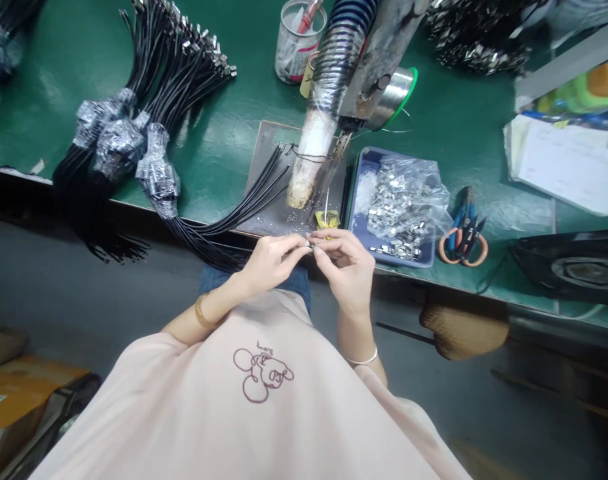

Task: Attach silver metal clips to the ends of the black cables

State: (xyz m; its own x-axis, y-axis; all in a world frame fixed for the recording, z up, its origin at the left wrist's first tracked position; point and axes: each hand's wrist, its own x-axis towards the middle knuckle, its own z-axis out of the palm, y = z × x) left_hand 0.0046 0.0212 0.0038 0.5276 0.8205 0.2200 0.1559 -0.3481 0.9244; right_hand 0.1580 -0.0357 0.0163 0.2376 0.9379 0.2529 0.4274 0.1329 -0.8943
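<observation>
At the bench edge, my left hand (274,261) and my right hand (351,267) meet fingertip to fingertip. Both are closed in a pinch on a small dark, shiny piece (311,245); the fingers cover most of it. Black cables (219,230) from a plastic-wrapped bundle (158,173) fan out left of my left hand, some with their ends on a grey board (264,157). Just beyond my fingers is a small yellow pad (327,219). Right of my right hand, a blue tray (359,230) holds a clear bag (409,193) and many small metal connectors (401,248).
A ducted hose (317,127) and a metal arm (379,67) hang over the board. Behind stand a solder wire spool (397,97) and a plastic cup (297,50). Orange-handled scissors (464,250), papers (567,160) and a black device (579,267) lie right; more cable bundles (119,143) lie left.
</observation>
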